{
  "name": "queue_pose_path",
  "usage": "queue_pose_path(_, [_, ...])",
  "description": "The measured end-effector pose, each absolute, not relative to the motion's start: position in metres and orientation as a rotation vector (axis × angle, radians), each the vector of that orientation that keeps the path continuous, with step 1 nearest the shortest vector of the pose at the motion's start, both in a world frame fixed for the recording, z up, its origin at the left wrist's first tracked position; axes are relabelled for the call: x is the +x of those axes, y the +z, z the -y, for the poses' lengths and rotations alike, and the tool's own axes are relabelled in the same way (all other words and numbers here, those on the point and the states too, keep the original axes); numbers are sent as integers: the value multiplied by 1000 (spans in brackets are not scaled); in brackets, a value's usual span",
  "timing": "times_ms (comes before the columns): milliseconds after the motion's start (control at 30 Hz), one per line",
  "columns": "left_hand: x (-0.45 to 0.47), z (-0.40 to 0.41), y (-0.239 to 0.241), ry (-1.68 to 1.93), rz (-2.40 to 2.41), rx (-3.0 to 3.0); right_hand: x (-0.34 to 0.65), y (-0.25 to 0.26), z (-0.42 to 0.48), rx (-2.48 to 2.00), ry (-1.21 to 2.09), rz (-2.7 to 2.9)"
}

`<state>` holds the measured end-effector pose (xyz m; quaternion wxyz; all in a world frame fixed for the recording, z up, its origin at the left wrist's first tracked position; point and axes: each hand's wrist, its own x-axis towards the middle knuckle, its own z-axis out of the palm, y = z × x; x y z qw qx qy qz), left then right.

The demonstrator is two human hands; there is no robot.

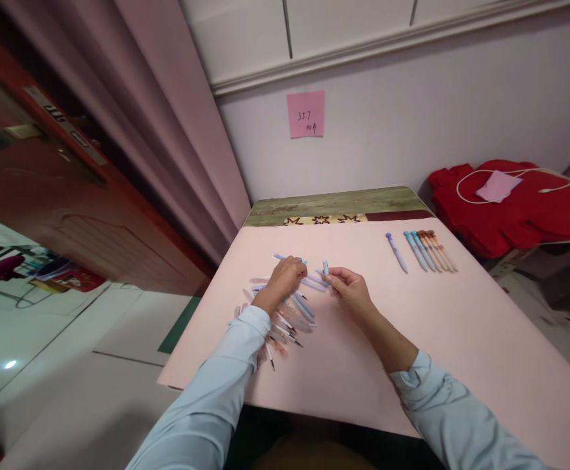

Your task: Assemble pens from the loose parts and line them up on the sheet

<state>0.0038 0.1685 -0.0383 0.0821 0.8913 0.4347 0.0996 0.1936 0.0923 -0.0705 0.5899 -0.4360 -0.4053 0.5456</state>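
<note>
My right hand (350, 290) pinches a short light-blue pen part (326, 267) between thumb and fingertips, just above the table. To its left, my left hand (286, 279) is closed over a pile of pen parts, with a bit of blue at its fingertips; what it holds is mostly hidden. Between and below the hands lie a pale blue pen barrel (314, 282), several translucent barrels (304, 307) and thin white refills with dark tips (285, 329). Part of the pile is covered by my left hand and sleeve.
On the right of the pink-covered table (363, 378) lies a row of pens, brown ones (436, 251) beside blue ones (418, 250), with a single periwinkle pen (397, 253) apart. Red cloth (549, 212) with a white cable is beyond. A curtain (167, 117) hangs at left.
</note>
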Motion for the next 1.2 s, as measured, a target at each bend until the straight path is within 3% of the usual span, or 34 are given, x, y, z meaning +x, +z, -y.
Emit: queue_pose_path(1200, [14, -171, -43, 84, -1166, 2844, 193, -67, -89, -1002, 1290, 951])
